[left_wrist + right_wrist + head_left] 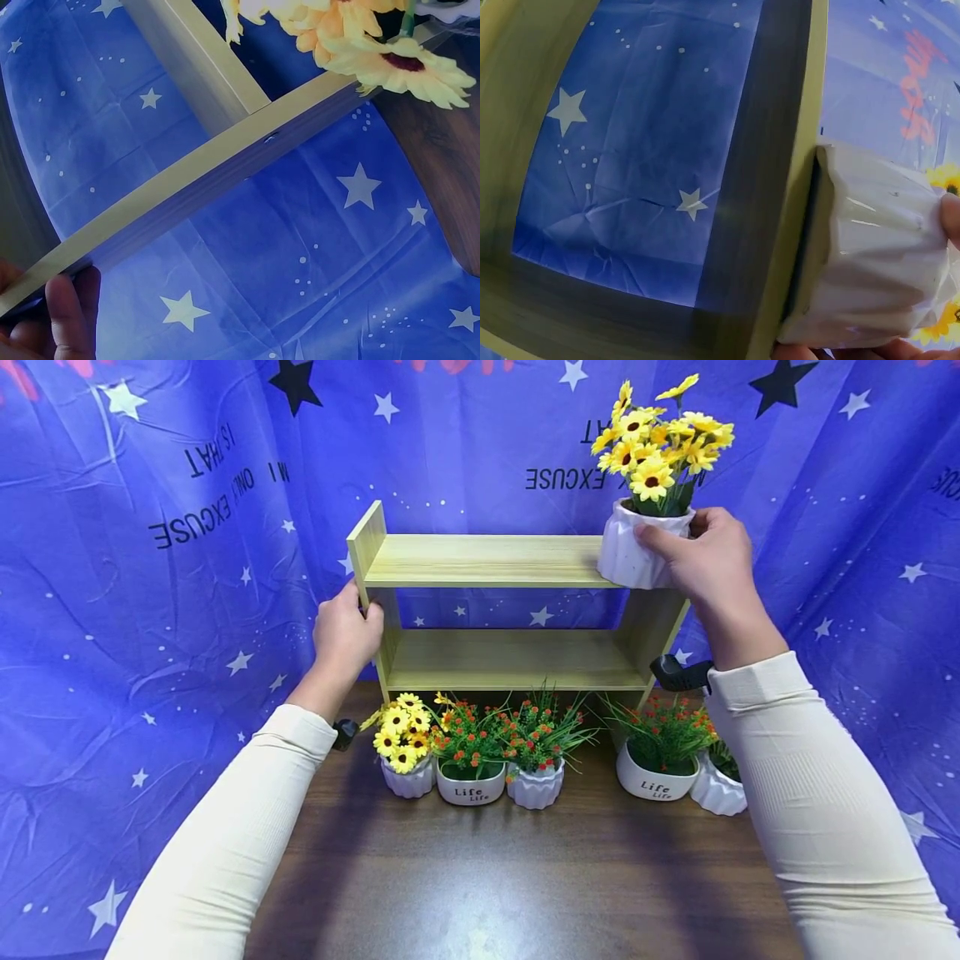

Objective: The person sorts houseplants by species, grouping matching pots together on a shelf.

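Starry blue curtain backs a shelf on a table: left fingers grip its side; right fingers clamp a flowerpot at its upper right end, best kept level, shelf steadied.

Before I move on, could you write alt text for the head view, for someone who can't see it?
A person's right hand holds a white pot of yellow flowers at the top right of a wooden shelf, while the left hand grips the shelf's left side. More flowerpots stand on the table, with a blue starry curtain behind.
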A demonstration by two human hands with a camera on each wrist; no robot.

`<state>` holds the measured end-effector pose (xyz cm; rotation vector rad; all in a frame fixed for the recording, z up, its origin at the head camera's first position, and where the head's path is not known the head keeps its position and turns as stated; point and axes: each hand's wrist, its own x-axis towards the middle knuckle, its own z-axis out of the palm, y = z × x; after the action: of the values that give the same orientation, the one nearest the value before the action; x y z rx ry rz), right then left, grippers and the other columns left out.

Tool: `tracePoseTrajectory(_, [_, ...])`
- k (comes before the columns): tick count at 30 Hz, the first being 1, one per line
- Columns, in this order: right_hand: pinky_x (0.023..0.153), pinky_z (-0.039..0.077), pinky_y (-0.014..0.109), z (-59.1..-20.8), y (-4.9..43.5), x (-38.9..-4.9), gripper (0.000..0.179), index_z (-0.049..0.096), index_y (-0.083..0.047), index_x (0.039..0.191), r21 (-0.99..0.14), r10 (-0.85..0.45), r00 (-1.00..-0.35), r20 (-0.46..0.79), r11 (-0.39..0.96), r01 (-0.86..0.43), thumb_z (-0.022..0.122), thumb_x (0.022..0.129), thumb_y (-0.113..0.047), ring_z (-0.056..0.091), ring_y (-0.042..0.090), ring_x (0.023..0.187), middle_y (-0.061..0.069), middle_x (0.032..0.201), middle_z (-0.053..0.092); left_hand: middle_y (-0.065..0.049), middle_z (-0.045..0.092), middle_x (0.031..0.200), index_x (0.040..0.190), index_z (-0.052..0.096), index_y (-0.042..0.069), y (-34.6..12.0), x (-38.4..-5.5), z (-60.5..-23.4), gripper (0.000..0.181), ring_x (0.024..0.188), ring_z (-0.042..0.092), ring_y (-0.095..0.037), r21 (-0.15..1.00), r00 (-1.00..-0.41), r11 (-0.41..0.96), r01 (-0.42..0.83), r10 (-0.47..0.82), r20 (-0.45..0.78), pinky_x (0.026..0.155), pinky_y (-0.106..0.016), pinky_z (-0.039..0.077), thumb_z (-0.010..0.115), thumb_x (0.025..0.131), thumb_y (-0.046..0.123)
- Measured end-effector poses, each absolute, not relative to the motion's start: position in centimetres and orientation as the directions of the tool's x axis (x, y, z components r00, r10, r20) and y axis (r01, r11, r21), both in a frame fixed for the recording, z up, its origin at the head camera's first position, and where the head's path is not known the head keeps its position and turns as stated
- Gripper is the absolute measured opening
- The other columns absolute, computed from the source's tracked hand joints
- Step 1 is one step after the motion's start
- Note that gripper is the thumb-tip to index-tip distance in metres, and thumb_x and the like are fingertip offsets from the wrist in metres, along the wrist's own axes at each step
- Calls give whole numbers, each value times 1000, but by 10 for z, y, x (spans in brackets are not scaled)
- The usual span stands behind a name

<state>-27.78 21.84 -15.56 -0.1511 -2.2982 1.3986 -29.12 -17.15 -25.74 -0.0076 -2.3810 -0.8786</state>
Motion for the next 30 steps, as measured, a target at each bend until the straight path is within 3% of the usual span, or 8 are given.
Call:
tracePoseTrajectory(5, [87,46,31,-148,219,-284,63,45,-8,128,-847,284,-925,252,528,-68,74,84,-43,50,14,102,-2,112,48,-21,70,102,114,62,5,-172,-291,-257,27,94,66,-44,589,-824,785,193,-197,532,73,-57,46,50,94,18])
tracePoseTrajectory(11, [74,51,27,-137,222,-290,77,38,0,140,-817,210,-962,174,576,-22,70,87,-44,51,16,99,5,120,47,-21,70,104,117,62,5,-170,-291,-256,29,97,66,-44,594,-830,782,190,-195,523,75,-58,46,50,93,18])
tracePoseTrajectory(21, [64,50,24,-131,221,-297,72,41,1,133,-791,165,-978,131,611,-3,69,87,-46,51,14,86,4,111,46,-21,70,105,119,62,5,-171,-290,-254,31,96,66,-43,592,-834,786,179,-198,514,75,-57,47,49,94,17])
tracePoseTrajectory(24, [70,49,29,-133,218,-298,77,39,2,138,-756,175,-972,154,654,-2,66,88,-50,51,18,93,8,118,48,-21,70,104,116,62,4,-170,-289,-254,29,96,66,-42,588,-835,789,179,-193,514,75,-57,47,48,94,17])
tracePoseTrajectory(30, [96,41,37,-143,219,-298,87,32,-1,148,-741,220,-950,220,671,-16,59,88,-58,44,26,120,15,141,43,-20,70,102,114,62,4,-169,-287,-254,26,96,66,-42,586,-834,789,183,-191,518,75,-57,47,48,95,17])
